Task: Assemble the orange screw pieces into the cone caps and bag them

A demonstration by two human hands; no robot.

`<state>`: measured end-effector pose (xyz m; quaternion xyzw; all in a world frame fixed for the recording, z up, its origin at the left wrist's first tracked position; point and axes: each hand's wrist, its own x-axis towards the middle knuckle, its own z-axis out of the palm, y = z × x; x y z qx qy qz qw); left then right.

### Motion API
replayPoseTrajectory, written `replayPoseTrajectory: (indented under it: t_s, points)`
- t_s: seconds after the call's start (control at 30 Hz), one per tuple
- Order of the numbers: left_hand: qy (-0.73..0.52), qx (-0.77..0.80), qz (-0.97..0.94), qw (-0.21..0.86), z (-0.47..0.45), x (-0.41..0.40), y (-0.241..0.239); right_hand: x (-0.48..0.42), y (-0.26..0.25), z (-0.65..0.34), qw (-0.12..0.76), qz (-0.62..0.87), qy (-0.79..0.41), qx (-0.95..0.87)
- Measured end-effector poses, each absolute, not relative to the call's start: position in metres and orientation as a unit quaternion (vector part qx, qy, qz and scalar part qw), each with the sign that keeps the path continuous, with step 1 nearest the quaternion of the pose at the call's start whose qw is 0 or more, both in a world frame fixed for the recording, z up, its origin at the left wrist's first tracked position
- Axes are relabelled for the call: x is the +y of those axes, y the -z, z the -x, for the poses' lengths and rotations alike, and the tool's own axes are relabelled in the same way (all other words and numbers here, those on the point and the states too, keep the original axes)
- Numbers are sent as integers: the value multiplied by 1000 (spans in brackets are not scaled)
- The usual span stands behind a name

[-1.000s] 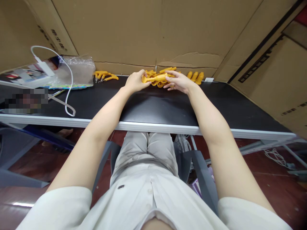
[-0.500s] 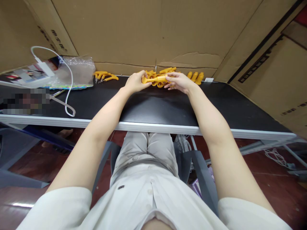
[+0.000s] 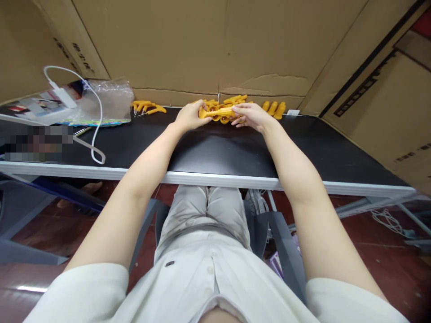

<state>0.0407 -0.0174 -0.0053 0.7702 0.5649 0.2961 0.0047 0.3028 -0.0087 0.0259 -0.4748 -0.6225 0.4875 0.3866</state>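
Note:
Both my hands meet at the far edge of the black table. My left hand is closed on the left end of a long yellow plastic part. My right hand pinches its right end with curled fingers. The part lies level between the hands, just above a heap of similar yellow parts against the cardboard wall.
More yellow parts lie to the left and to the right of the heap. A clear plastic bag, printed papers and a white charger with its cable sit at the table's left. Cardboard walls close off the back and right.
The yellow part has come down slightly toward the heap, and my right fingers have curled tighter on its end. The arms have barely moved.

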Motion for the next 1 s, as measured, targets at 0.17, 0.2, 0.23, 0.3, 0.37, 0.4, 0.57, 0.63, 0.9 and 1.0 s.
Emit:
replayPoseTrajectory:
  t_s: [0.17, 0.2, 0.23, 0.3, 0.37, 0.4, 0.57, 0.63, 0.9, 1.0]
  points:
    - [-294, 564, -772, 5, -40, -18, 5, -8, -26, -302, 386, 483, -486, -618]
    - [-293, 563, -773, 6, -40, -18, 5, -8, -26, -301, 387, 484, -486, -616]
    - [-293, 563, -773, 7, -40, -18, 5, -8, -26, -301, 389, 485, -486, -614]
    - [-291, 563, -774, 10, -41, -19, 5, -8, -26, -301, 391, 488, -486, -610]
    - [-293, 562, -774, 14, -42, -19, 5, -8, -27, -301, 392, 492, -485, -608]
    - [-295, 560, -774, 17, -42, -20, 4, -8, -27, -300, 391, 493, -484, -607]
    - [-287, 576, -765, 23, -49, -29, -1, -9, -28, -300, 391, 501, -481, -604]
    - [-276, 588, -760, 24, -52, -32, -4, -10, -29, -299, 391, 504, -484, -598]
    - [-282, 578, -766, 20, -48, -25, 0, -19, -35, -294, 395, 523, -507, -560]
    - [-287, 574, -767, 23, -46, -21, 2, -18, -35, -295, 395, 521, -508, -560]
